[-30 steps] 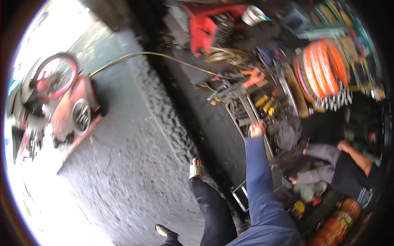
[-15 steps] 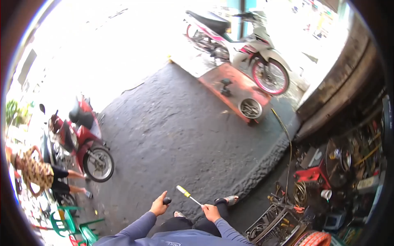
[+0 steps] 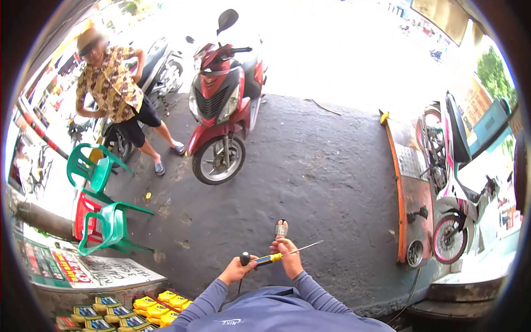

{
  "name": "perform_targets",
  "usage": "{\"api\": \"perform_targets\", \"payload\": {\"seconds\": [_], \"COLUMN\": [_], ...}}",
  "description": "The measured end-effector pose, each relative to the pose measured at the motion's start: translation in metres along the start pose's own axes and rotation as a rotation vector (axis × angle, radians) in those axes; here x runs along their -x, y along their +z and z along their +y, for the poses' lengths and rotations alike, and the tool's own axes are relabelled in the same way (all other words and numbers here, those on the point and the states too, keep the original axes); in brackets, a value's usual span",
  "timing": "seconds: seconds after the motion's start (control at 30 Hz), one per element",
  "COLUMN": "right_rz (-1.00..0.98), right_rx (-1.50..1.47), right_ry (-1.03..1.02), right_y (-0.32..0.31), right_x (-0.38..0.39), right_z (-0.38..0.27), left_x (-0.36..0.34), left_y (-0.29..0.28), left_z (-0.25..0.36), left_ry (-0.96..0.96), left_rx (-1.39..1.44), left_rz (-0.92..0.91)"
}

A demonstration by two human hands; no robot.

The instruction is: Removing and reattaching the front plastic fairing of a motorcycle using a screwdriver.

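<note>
Low in front of me, my left hand [image 3: 235, 272] is closed on a black-handled tool [image 3: 244, 258], its grip upright and a thin shaft below. Just to its right my right hand [image 3: 289, 263] holds a yellow-handled screwdriver [image 3: 268, 259] crosswise, its steel shank pointing up to the right. The handle's end reaches my left hand's fingers; whether they grip it too I cannot tell. My sandalled foot [image 3: 281, 227] shows beyond my hands.
A red scooter [image 3: 224, 110] faces me, beside a person [image 3: 113, 88] in a patterned shirt. Green plastic chairs [image 3: 110, 227] stand left, above yellow packages [image 3: 160, 307]. An orange-edged ramp [image 3: 409, 199] and white motorbike [image 3: 456, 188] are right. Dark pavement [image 3: 310, 155] runs between.
My view has swung from the tool trays toward the scooters and street. Half a second ago my hands were farther apart; now they have come together, still holding both tools.
</note>
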State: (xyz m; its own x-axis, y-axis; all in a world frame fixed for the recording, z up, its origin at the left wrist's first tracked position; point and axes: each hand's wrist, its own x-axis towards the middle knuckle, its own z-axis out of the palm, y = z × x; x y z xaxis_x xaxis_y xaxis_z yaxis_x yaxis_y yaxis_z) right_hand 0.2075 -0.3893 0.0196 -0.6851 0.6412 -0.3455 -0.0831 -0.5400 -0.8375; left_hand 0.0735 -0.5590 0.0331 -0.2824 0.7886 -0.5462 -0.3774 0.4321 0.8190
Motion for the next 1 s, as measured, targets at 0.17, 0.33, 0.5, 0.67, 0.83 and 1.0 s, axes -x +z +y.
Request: {"api": "perform_targets", "payload": {"seconds": [0.17,0.33,0.5,0.67,0.83,1.0], "right_rz": [0.113,-0.312,-0.711,-0.461,-0.456,-0.500], "right_rx": [-0.263,1.655,1.274,1.154,0.781,0.742], "right_ry": [0.346,0.702,0.767,0.488,-0.145,-0.479], "right_y": [0.023,-0.035,0.011,0.041,0.101,0.112], "right_x": [-0.184,-0.327,-0.346,-0.445,-0.601,-0.680], "right_z": [0.041,0.074,0.050,0.083,0.140,0.192], "left_x": [-0.112,-0.176,-0.184,-0.332,-0.573,-0.718], "left_y": [-0.118,-0.264,-0.328,-0.402,-0.402,-0.373], "left_z": [0.011,-0.046,0.002,0.032,-0.105,-0.227], "left_ry": [-0.150,-0.641,-0.470,-0.100,0.282,0.161], "left_rx": [-0.677,-1.085,-0.796,-1.210,-1.203,-1.267], "left_rz": [0.340,0.206,-0.506,-0.523,-0.484,-0.607]}}
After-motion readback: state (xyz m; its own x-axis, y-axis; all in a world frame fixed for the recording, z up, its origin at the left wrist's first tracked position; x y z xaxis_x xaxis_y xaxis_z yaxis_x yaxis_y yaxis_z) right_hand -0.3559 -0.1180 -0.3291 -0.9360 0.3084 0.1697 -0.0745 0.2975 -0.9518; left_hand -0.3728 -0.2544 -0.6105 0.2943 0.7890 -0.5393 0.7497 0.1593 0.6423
